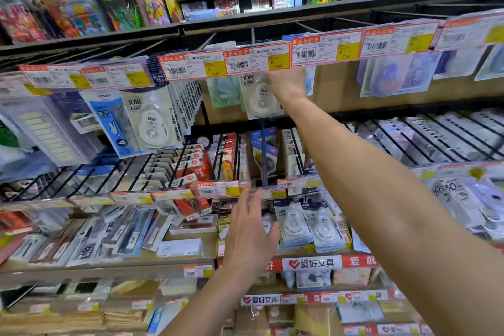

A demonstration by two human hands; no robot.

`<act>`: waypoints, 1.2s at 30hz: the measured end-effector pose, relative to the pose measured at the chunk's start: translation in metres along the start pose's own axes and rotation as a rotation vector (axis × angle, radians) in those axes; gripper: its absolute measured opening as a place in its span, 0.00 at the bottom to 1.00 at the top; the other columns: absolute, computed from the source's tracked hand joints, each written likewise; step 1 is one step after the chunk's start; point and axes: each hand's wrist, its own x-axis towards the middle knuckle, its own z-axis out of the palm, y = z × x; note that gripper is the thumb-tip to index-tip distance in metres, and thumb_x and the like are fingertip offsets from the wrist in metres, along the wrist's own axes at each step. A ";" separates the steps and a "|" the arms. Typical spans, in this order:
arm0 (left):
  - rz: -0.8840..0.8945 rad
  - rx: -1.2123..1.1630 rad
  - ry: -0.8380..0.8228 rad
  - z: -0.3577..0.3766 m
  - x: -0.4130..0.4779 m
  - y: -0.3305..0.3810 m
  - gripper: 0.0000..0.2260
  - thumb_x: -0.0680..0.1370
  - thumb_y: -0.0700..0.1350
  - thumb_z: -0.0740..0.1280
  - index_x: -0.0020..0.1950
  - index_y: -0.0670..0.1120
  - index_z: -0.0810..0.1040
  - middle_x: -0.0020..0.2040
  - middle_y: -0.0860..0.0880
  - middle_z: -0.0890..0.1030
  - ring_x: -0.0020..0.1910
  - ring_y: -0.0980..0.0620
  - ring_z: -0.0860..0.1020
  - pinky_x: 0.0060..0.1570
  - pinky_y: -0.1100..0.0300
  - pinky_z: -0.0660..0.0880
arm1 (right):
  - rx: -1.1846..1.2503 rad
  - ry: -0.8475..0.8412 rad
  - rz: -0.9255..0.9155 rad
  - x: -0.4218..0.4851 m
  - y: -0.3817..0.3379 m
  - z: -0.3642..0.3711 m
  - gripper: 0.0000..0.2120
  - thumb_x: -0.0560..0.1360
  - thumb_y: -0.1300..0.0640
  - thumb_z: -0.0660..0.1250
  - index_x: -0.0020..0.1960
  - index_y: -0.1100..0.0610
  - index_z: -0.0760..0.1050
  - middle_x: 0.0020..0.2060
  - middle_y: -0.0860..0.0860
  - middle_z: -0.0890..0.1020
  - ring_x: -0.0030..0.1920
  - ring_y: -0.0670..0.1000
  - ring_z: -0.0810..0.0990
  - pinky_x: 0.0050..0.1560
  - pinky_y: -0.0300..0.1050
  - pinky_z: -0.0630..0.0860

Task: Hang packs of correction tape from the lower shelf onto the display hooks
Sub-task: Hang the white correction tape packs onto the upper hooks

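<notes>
The left hand's [248, 229] fingers are straight and slightly spread, holding nothing. Their tips reach up to the price rail [218, 189] of the middle row, and the thumb points right. Just beside that thumb, and seemingly not quite touching it, 2 shelf packs [294, 222] of correction tape stand upright side by side on the lower shelf [122, 267], white dispensers facing out.

The right hand [287, 83] is raised to the upper row. Its fingers are hidden behind a red-and-yellow price label [256, 58], so I cannot tell whether they are apart or pinching anything. Its wrist sits at the top right corner of a hanging pack [259, 101], a white correction tape in clear plastic that hangs under that label. A pale green pack [221, 91] hangs just left of it.

Farther left, a thick row of packs [152, 117] with the same white dispenser hangs under the neighbouring labels.
</notes>
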 end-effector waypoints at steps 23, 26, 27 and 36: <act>0.247 0.001 -0.046 0.007 -0.019 -0.026 0.24 0.80 0.52 0.64 0.76 0.49 0.65 0.72 0.55 0.66 0.72 0.56 0.60 0.73 0.63 0.59 | -0.028 -0.099 -0.113 -0.134 0.085 -0.050 0.06 0.78 0.55 0.71 0.55 0.54 0.80 0.42 0.46 0.81 0.41 0.42 0.78 0.46 0.39 0.75; 0.234 0.022 -0.148 0.019 -0.019 -0.029 0.23 0.80 0.52 0.64 0.75 0.49 0.66 0.68 0.53 0.69 0.69 0.54 0.62 0.71 0.54 0.64 | -0.082 -0.168 -0.055 -0.179 0.107 -0.063 0.04 0.79 0.53 0.71 0.52 0.51 0.80 0.43 0.46 0.83 0.44 0.46 0.80 0.47 0.40 0.75; 0.194 0.036 -0.195 0.024 -0.019 -0.029 0.24 0.81 0.53 0.63 0.75 0.49 0.65 0.69 0.53 0.68 0.70 0.53 0.62 0.72 0.54 0.63 | -0.096 -0.207 -0.020 -0.193 0.118 -0.066 0.03 0.79 0.53 0.71 0.52 0.51 0.80 0.43 0.46 0.83 0.45 0.46 0.80 0.47 0.41 0.76; 0.027 0.185 -0.338 0.089 -0.020 -0.026 0.25 0.80 0.54 0.64 0.74 0.46 0.67 0.69 0.48 0.72 0.71 0.47 0.66 0.72 0.50 0.65 | -0.379 -0.582 0.270 -0.224 0.254 -0.056 0.10 0.79 0.49 0.69 0.56 0.53 0.79 0.42 0.49 0.82 0.46 0.53 0.81 0.45 0.46 0.73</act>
